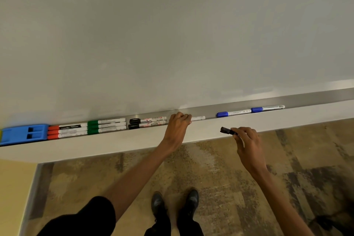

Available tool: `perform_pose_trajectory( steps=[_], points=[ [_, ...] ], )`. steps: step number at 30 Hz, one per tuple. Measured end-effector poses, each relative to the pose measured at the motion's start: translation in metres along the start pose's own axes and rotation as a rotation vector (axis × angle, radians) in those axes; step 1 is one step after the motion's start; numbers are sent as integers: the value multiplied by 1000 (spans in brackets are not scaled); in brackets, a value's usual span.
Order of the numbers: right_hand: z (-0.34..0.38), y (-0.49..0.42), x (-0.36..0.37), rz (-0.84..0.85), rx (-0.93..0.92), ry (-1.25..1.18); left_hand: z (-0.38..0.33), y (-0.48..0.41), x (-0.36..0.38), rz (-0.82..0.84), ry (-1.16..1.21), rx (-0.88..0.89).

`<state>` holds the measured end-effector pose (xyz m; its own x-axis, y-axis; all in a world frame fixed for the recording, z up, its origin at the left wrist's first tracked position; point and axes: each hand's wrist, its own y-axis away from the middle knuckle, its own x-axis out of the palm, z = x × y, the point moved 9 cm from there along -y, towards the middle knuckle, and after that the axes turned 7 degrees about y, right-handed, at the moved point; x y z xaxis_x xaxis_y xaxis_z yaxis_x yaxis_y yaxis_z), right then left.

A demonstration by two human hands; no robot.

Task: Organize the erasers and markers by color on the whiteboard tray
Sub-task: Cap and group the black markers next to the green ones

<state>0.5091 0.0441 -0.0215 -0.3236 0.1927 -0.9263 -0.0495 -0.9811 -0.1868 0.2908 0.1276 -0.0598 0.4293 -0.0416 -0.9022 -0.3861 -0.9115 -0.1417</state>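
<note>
- The whiteboard tray [201, 130] runs along the foot of the whiteboard [172, 34]; every place below is given relative to this tray.
- At the tray's far left end lies a blue eraser [24, 133], with a sliver of something yellow just beyond it at the picture's edge.
- Touching the eraser's right side lie three red markers [67, 131], stacked front to back, caps to the left.
- Just right of them lie three green markers [106, 125], caps to the left, end to end with the red ones.
- Next along the tray lie two black markers [147, 122], caps to the left.
- Well toward the tray's right lie two blue markers [249, 110], end to end in the tray's back groove.
- Below the tray a patterned carpet [220, 178] shows, with two dark shoes [175, 203] standing on it.
- The left hand [177, 125] reaches over the tray's front lip between the black and blue markers, its fingers [184, 116] clenched around a white marker barrel [198, 118] that sticks out to their right inside the tray.
- The hand hides the barrel's left end, so its colour cannot be told.
- The right hand [247, 140] is in front of the tray, off it, pinching a black cap [227, 131] at its fingertips; the cap points left, apart from the barrel.
</note>
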Motion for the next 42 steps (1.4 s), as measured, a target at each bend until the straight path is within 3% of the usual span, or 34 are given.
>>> perform_pose_trajectory(
  steps=[10, 26, 42],
  points=[
    [79, -34, 18, -34, -137, -40, 28, 26, -40, -102, -25, 55],
    [275, -73, 111, 61, -416, -74, 169, 145, -142, -296, -47, -332],
    [292, -63, 149, 84, -434, -13, 179, 164, -141, -285, 33, -378]
  ],
)
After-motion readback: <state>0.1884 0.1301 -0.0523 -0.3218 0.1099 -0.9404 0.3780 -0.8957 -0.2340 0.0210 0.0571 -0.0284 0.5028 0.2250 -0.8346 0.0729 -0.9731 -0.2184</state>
